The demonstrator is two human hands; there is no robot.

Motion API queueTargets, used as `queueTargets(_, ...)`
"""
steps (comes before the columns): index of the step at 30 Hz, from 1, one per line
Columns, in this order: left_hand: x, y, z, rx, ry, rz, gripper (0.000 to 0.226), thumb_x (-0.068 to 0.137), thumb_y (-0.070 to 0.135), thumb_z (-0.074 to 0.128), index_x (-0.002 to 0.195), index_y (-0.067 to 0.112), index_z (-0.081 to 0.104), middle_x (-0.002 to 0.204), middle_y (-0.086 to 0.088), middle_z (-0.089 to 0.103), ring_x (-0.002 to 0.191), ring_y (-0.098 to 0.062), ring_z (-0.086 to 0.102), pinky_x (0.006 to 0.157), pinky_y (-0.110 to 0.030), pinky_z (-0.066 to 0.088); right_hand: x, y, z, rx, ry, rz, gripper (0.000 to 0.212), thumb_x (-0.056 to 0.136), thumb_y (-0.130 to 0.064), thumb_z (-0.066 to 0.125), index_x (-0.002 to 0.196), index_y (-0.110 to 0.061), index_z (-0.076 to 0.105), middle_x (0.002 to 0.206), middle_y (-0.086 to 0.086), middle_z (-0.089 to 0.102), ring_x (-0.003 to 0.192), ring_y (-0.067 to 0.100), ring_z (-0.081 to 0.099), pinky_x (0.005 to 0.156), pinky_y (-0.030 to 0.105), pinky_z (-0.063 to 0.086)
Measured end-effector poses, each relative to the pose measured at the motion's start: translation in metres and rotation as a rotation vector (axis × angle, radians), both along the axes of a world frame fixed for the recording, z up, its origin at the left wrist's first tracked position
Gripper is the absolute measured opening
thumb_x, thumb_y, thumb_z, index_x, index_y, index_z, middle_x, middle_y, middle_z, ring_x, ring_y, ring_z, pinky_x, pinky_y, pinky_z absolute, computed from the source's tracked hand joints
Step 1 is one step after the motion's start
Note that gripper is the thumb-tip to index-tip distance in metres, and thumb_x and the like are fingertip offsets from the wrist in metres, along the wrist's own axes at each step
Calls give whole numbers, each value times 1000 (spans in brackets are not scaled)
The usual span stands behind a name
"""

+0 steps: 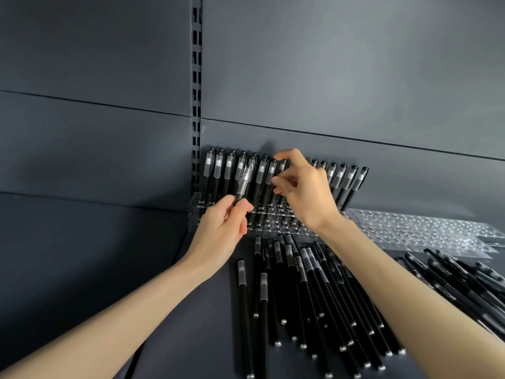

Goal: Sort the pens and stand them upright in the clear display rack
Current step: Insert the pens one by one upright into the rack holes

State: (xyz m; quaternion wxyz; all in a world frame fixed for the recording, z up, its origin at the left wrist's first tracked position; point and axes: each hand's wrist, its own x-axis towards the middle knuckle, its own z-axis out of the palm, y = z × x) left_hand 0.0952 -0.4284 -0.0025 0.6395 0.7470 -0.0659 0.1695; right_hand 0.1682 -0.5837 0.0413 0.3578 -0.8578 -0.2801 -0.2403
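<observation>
Dark grey shelf (191,324), slotted back panel (328,77). Left hand (221,231) pinches pen (244,181), near upright, clear rack (196,203) just beyond. Right hand (303,192), farther in, pinches cap of standing back-row pen (281,166). Loose pens (300,283) lie beneath wrists.

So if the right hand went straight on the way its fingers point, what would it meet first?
The upright pens in the clear rack; its fingertips seem to pinch one cap, depth unclear.

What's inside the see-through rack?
A row of black pens stands upright in the back holes of the clear rack; the front holes look empty. The right hand hides some middle pens.
</observation>
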Motion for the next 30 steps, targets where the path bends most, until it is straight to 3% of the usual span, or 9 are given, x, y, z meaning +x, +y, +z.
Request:
queueTargets(5, -2, -3, 0, 20, -24, -41, 37, 97, 31, 46, 95, -5, 50, 58, -10, 34, 45, -12, 27, 41, -21, 25, -8, -4, 3, -8, -62, -69, 32, 92, -12, 60, 122, -18, 51, 79, -8, 61, 64, 14, 61, 67, 35, 53)
queueTargets(10, -1, -7, -2, 1, 46, -143, 25, 98, 29, 40, 94, 20, 64, 61, 2, 43, 48, -8, 33, 47, -20, 28, -29, -6, 1, 323, 179, 109, 2, 92, -25, 59, 93, -23, 59, 72, -2, 67, 63, 13, 64, 60, 22, 51)
queueTargets(15, -6, -15, -6, 85, -50, -151, 15, 97, 24, 49, 92, 21, 63, 57, 9, 51, 47, -6, 44, 46, -21, 39, -37, -7, -3, 504, 375, 268, 28, 87, -15, 66, 111, -8, 55, 67, -5, 70, 69, 7, 67, 72, 16, 51)
queueTargets(17, -7, -16, -5, 97, -71, -123, 9, 93, 23, 56, 90, 24, 64, 68, 8, 60, 59, -8, 57, 57, -21, 49, -38, -8, -3, 481, 360, 253, 37, 87, -10, 64, 122, -2, 52, 70, -3, 71, 70, 7, 66, 77, 19, 52)
queueTargets(21, -6, -8, -8, 498, -232, 151, 25, 92, 28, 58, 114, 18, 63, 106, 8, 57, 102, -7, 52, 89, -22, 39, -34, -17, 13, 499, 228, 150, 39, 87, -9, 65, 122, -13, 50, 79, 5, 71, 74, 15, 69, 76, 23, 54)
queueTargets(23, -6, -4, -11, 684, -300, 217, 30, 93, 25, 56, 120, 13, 62, 113, 3, 55, 108, -14, 47, 95, -26, 32, -29, -21, 21, 494, 113, 51, 33, 87, -13, 68, 111, -27, 49, 75, -1, 70, 71, 22, 67, 71, 28, 53)
queueTargets(25, -6, -3, -14, 828, -298, 217, 34, 94, 27, 54, 125, 14, 59, 119, 1, 53, 115, -19, 44, 100, -31, 27, -23, -22, 25, 458, 16, -10, 31, 88, -17, 67, 103, -36, 48, 70, -13, 69, 61, 11, 60, 67, 26, 50)
queueTargets(27, -4, -5, -17, 905, -269, 186, 40, 95, 31, 49, 132, 15, 54, 125, 1, 50, 119, -20, 41, 106, -33, 23, -18, -20, 26, 433, -42, -27, 30, 88, -17, 67, 103, -36, 48, 67, -19, 66, 56, 3, 54, 65, 22, 46)
queueTargets(30, -2, -5, -18, 960, -231, 161, 46, 96, 38, 43, 137, 17, 48, 129, 2, 45, 122, -18, 37, 110, -36, 22, -12, -16, 21, 411, -79, -40, 29, 89, -16, 66, 105, -32, 48, 71, -14, 66, 62, 5, 58, 67, 19, 47)
